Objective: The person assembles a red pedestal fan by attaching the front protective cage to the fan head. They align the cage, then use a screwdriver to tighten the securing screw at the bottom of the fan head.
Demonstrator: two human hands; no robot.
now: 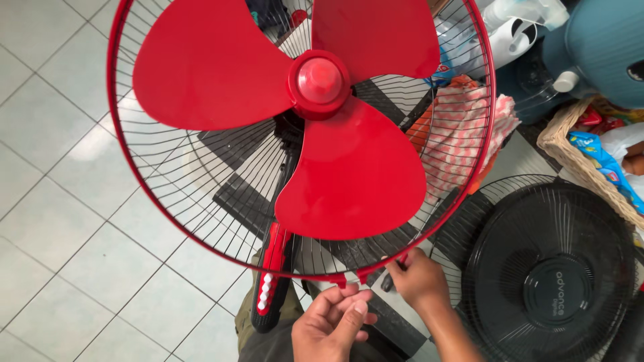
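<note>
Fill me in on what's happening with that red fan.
A person is working at the lower rim of a red fan whose three blades are bare, with only the rear wire guard behind them. The right hand grips a clip on the rim; the left hand is held just below it. A black front grille lies on the tiled floor beside them.

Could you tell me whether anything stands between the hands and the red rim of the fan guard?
Nothing visible does: the right hand and the left hand are both already at the lower rim, by its red clips.
</note>
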